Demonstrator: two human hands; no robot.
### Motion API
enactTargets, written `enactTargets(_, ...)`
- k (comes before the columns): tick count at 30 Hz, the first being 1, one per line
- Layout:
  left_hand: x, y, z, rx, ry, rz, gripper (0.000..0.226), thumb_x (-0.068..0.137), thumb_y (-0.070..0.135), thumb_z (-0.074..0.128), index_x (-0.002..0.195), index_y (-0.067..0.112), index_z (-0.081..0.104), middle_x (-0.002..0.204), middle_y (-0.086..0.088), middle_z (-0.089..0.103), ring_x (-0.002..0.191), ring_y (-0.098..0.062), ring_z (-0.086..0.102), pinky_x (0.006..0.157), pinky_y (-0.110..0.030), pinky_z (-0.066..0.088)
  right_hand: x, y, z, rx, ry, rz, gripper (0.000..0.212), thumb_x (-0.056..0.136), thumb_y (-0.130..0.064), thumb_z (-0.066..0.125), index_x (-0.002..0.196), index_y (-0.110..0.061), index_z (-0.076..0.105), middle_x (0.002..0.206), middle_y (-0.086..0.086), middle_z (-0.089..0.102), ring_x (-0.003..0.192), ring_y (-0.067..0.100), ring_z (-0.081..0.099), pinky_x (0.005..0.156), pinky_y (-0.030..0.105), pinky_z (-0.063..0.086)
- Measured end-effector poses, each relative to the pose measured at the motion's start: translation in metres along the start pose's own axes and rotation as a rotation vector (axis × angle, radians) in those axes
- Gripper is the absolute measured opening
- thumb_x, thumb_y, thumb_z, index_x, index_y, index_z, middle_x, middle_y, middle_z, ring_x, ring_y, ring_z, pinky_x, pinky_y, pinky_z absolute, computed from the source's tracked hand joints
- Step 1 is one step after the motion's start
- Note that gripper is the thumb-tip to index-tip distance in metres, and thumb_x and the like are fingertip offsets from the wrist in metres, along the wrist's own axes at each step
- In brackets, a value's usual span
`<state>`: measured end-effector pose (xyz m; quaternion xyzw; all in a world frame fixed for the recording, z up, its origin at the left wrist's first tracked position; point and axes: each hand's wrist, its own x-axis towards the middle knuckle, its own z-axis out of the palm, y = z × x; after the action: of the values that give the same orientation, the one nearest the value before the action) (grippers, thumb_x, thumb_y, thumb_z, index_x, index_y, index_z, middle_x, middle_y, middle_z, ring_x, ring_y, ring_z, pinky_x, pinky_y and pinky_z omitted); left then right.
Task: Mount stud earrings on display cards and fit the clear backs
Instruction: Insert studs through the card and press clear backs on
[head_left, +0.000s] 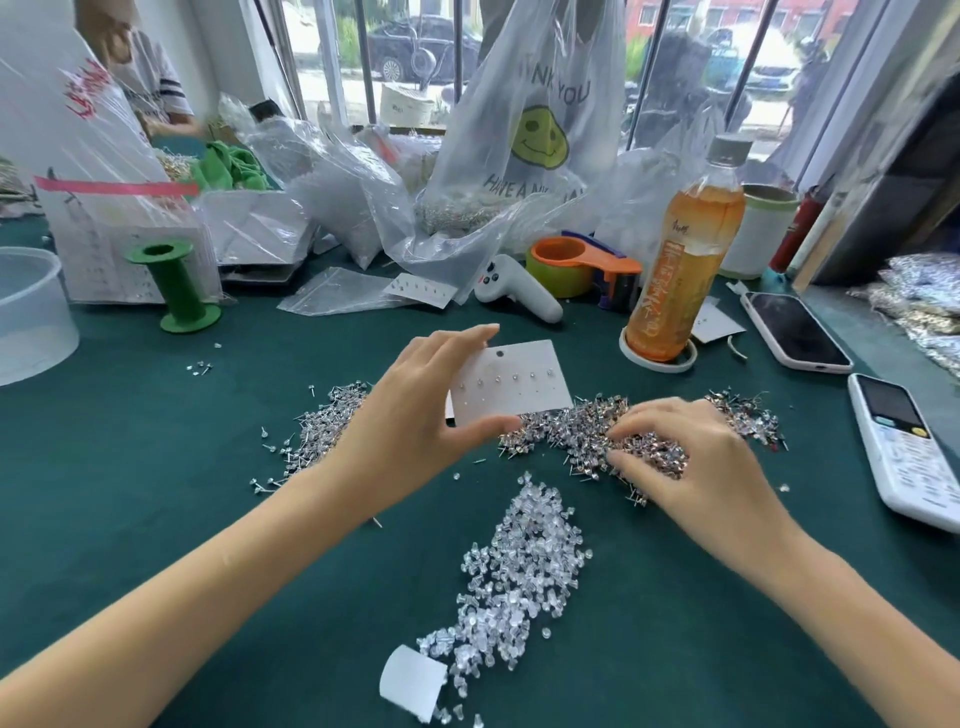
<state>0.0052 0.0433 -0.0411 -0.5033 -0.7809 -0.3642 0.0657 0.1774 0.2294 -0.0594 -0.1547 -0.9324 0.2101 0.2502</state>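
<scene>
My left hand (415, 415) holds a white display card (511, 382) between thumb and fingers, lifted above the green table; a row of several studs sits in the card. A long heap of silver stud earrings (571, 436) lies across the middle of the table. My right hand (691, 467) rests on the right part of that heap with curled fingertips in the studs; whether a stud is pinched is not visible. Closer to me lies a pile of clear earring backs (519, 561), with a curled piece of white paper (413, 680) at its near end.
A tea bottle (680, 260) stands on a lid at right, with two phones (795, 332) (904, 452) beyond. A grey controller (514, 291), tape dispenser (582, 265), green spool (182, 286), clear tub (26, 312) and plastic bags (519, 156) crowd the back. Another person sits far left.
</scene>
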Motion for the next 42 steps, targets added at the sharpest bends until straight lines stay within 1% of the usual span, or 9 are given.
enactTargets(3, 0.001, 0.001, 0.008, -0.014, 0.040, 0.004, 0.080, 0.072, 0.056, 0.067, 0.141, 0.025, 0.038, 0.119, 0.019, 0.047, 0.111, 0.008, 0.036, 0.093, 0.006, 0.017, -0.003, -0.002, 0.007, -0.159, -0.012, -0.107, 0.017, 0.067, -0.021, 0.086, 0.076, -0.023, 0.072, 0.102, -0.003, 0.066, 0.098, 0.021, 0.054, 0.087, 0.034, 0.036)
enactTargets(6, -0.006, 0.002, 0.013, -0.048, 0.042, 0.007, 0.080, 0.072, 0.049, 0.071, 0.140, 0.027, 0.037, 0.119, 0.018, 0.050, 0.113, 0.003, 0.042, 0.095, 0.002, 0.022, -0.003, -0.001, 0.008, -0.220, -0.049, -0.085, 0.020, 0.063, -0.024, 0.088, 0.072, -0.024, 0.070, 0.108, 0.000, 0.065, 0.102, 0.025, 0.056, 0.085, 0.035, 0.034)
enactTargets(12, -0.016, 0.003, 0.018, -0.027, -0.016, 0.036, 0.081, 0.072, 0.044, 0.076, 0.141, 0.024, 0.038, 0.123, 0.017, 0.049, 0.117, -0.002, 0.043, 0.098, -0.001, 0.023, -0.003, -0.002, 0.013, -0.224, -0.074, -0.087, 0.017, 0.065, -0.022, 0.088, 0.074, -0.024, 0.073, 0.111, 0.001, 0.065, 0.101, 0.027, 0.058, 0.083, 0.037, 0.037)
enactTargets(18, -0.022, 0.001, 0.020, 0.000, -0.028, 0.050, 0.079, 0.073, 0.047, 0.074, 0.141, 0.024, 0.039, 0.127, 0.020, 0.043, 0.124, -0.004, 0.041, 0.103, -0.016, 0.029, -0.003, 0.000, 0.015, -0.172, -0.071, -0.073, 0.014, 0.068, -0.019, 0.086, 0.073, -0.025, 0.074, 0.105, -0.004, 0.067, 0.100, 0.025, 0.057, 0.082, 0.034, 0.032)
enactTargets(22, -0.025, 0.002, 0.021, 0.010, -0.031, 0.063, 0.080, 0.073, 0.050, 0.073, 0.141, 0.025, 0.038, 0.124, 0.019, 0.046, 0.120, 0.000, 0.040, 0.100, -0.011, 0.025, -0.003, -0.003, 0.010, -0.043, 0.010, -0.036, 0.015, 0.071, -0.015, 0.083, 0.075, -0.026, 0.074, 0.093, -0.015, 0.067, 0.095, 0.017, 0.056, 0.082, 0.032, 0.032)
enactTargets(25, -0.027, 0.005, 0.023, 0.017, -0.048, 0.088, 0.082, 0.072, 0.051, 0.074, 0.141, 0.024, 0.039, 0.126, 0.012, 0.055, 0.119, -0.004, 0.042, 0.100, -0.012, 0.027, -0.003, -0.014, 0.005, 0.169, 0.112, 0.038, 0.022, 0.073, -0.018, 0.080, 0.077, -0.037, 0.070, 0.082, -0.023, 0.064, 0.090, 0.003, 0.055, 0.085, 0.031, 0.037)
enactTargets(30, -0.030, 0.013, 0.029, -0.023, -0.061, 0.115, 0.088, 0.070, 0.055, 0.072, 0.142, 0.021, 0.036, 0.121, 0.008, 0.060, 0.113, -0.008, 0.049, 0.097, -0.021, 0.036, -0.004, -0.052, 0.016, 0.314, 0.119, -0.023, 0.023, 0.073, -0.021, 0.077, 0.077, -0.042, 0.068, 0.076, -0.018, 0.062, 0.085, 0.005, 0.054, 0.077, 0.012, 0.038)
enactTargets(38, -0.032, 0.015, 0.032, -0.026, -0.022, 0.171, 0.080, 0.071, 0.052, 0.063, 0.140, 0.017, 0.040, 0.113, 0.009, 0.063, 0.105, -0.010, 0.054, 0.090, -0.024, 0.042, -0.008, -0.059, 0.033, 0.324, 0.098, -0.129, 0.021, 0.068, -0.002, 0.083, 0.075, -0.021, 0.074, 0.077, -0.002, 0.067, 0.085, 0.020, 0.056, 0.081, 0.032, 0.039)
enactTargets(42, -0.031, 0.016, 0.031, -0.041, -0.019, 0.160, 0.080, 0.071, 0.051, 0.062, 0.139, 0.015, 0.041, 0.111, 0.006, 0.064, 0.104, -0.013, 0.056, 0.089, -0.025, 0.043, -0.009, -0.058, 0.036, 0.314, 0.098, -0.180, 0.012, 0.070, -0.010, 0.082, 0.075, -0.018, 0.075, 0.079, -0.008, 0.069, 0.085, 0.011, 0.052, 0.079, 0.034, 0.040)
